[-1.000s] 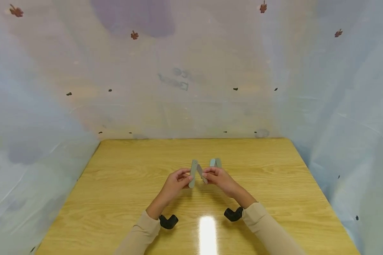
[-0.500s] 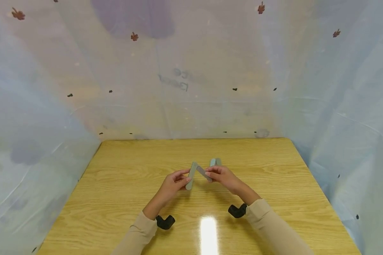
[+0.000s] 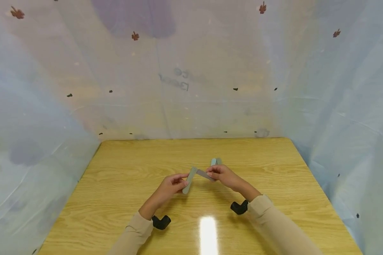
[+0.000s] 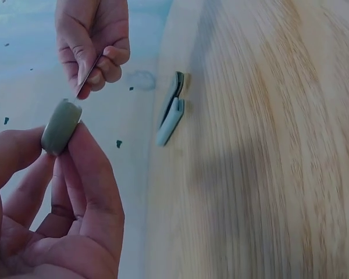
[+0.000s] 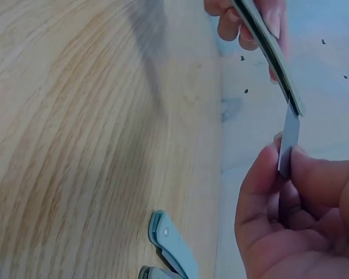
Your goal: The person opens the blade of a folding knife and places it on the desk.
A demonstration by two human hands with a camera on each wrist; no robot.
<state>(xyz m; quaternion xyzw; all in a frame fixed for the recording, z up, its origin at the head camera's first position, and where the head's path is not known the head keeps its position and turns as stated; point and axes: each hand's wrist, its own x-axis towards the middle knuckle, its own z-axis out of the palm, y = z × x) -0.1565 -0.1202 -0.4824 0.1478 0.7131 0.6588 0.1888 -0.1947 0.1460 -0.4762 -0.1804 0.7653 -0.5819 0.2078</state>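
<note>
A folding knife with a grey-green handle (image 3: 188,182) is held above the table, its flat metal blade (image 3: 203,174) swung out at a wide angle. My left hand (image 3: 168,187) pinches the handle between thumb and fingers. On the other side my right hand (image 3: 226,176) pinches the blade, as the right wrist view shows at the blade (image 5: 288,142). Just beyond the right hand, pale green folding knives (image 5: 173,243) lie close together on the tabletop, partly covered by that hand in the head view.
The wood-grain table (image 3: 131,159) carries a bright light reflection near its front. A pale plastic sheet (image 3: 191,113) with small dark marks hangs behind and at both sides. Black angled pieces (image 3: 161,222) sit at both wrists.
The knife has opened wider: the blade has swung outward from the handle. My left hand has shifted left and slightly nearer, my right hand a little to the right.
</note>
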